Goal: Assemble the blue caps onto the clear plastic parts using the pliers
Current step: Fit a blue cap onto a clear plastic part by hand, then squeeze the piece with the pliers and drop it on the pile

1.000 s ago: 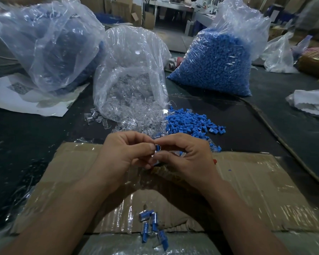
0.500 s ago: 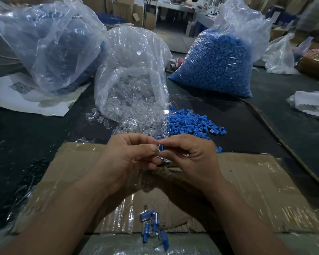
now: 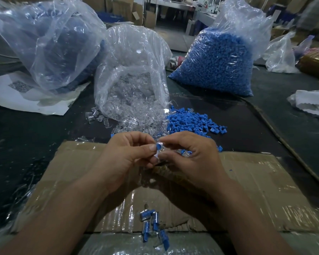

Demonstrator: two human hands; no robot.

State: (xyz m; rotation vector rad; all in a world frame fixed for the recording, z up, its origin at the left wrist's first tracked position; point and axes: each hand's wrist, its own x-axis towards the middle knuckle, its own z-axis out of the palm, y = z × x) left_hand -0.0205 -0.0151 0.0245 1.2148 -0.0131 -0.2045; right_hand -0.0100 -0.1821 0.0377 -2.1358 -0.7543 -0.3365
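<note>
My left hand (image 3: 126,157) and my right hand (image 3: 190,157) meet above the taped cardboard sheet (image 3: 256,190). Between their fingertips sits a clear plastic part with a blue cap (image 3: 159,146) in it; both hands pinch it. Behind my hands lie a loose heap of blue caps (image 3: 190,121) and spilled clear parts (image 3: 136,124). Several assembled pieces (image 3: 152,223) lie on the cardboard near its front edge. No pliers are in view.
An open bag of clear parts (image 3: 133,80) stands behind the hands. A full bag of blue caps (image 3: 219,61) is at the back right, another large plastic bag (image 3: 50,43) at the back left on white paper (image 3: 22,92). A dark mat covers the table.
Both hands stay together at the same spot. The fingers have shifted slightly, and the blue cap now shows more plainly between the fingertips.
</note>
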